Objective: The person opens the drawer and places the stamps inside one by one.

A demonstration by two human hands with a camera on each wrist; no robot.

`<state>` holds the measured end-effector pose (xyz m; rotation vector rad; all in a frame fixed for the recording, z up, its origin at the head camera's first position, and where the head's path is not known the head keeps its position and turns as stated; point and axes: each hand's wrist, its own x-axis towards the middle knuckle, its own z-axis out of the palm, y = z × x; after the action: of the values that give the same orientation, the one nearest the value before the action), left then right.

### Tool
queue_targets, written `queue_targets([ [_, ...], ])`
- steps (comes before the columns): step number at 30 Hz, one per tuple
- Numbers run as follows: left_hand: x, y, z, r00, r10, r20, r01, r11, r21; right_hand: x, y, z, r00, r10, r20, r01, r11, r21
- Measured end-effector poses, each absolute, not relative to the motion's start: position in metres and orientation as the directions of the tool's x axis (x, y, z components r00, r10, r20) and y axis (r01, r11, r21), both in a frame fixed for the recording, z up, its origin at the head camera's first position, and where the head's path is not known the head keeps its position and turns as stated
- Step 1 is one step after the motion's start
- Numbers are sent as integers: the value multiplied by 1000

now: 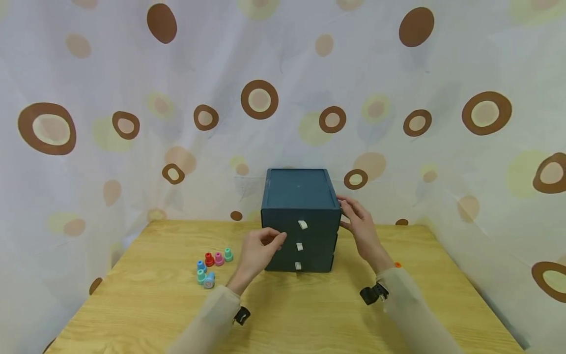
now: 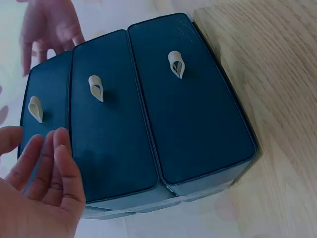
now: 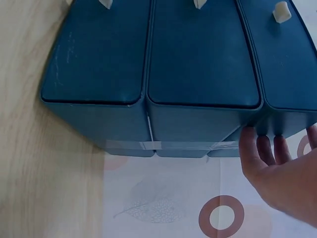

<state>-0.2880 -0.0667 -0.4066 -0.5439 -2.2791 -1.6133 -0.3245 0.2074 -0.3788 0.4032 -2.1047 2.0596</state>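
A dark blue three-drawer box point(image 1: 300, 189) stands on the table against the patterned cloth. Each drawer front carries a small white loop pull: top point(image 1: 302, 224), middle point(image 1: 299, 247) and bottom point(image 1: 298, 266). All three drawers look closed. My left hand point(image 1: 261, 248) hovers before the left part of the front, fingers loosely bent and holding nothing; the left wrist view shows its thumb apart from the fingers, near the top pull point(image 2: 35, 109). On the other side, my right hand point(image 3: 287, 173) rests its fingertips against the box's upper right side wall.
Several small coloured stampers, red point(image 1: 209, 259), pink point(image 1: 218, 259), blue and mint green, sit on the wooden table point(image 1: 132, 305) left of the box. A small orange piece point(image 1: 398, 264) shows beside the right sleeve. Clear tape point(image 3: 173, 145) runs along the box's side.
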Motion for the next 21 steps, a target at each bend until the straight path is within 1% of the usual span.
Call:
queue_targets([
  [5,-289,-58,-413,-861,135,491,509,203,836,-326,209,-376,-948,-139,286,-286,-18,-958],
  [10,-292,-44,-416,-846,155,509,528,127,840,-328,213,-373,-953,-151,263,-262,-29,-965],
  [15,-294,-35,-411,-835,166,524,546,137,826,-329,215,-369,-959,-154,238,-234,-46,-971],
  [21,-297,-32,-396,-819,197,539,573,238,784,-330,212,-368,-954,-189,231,-218,-90,-972],
])
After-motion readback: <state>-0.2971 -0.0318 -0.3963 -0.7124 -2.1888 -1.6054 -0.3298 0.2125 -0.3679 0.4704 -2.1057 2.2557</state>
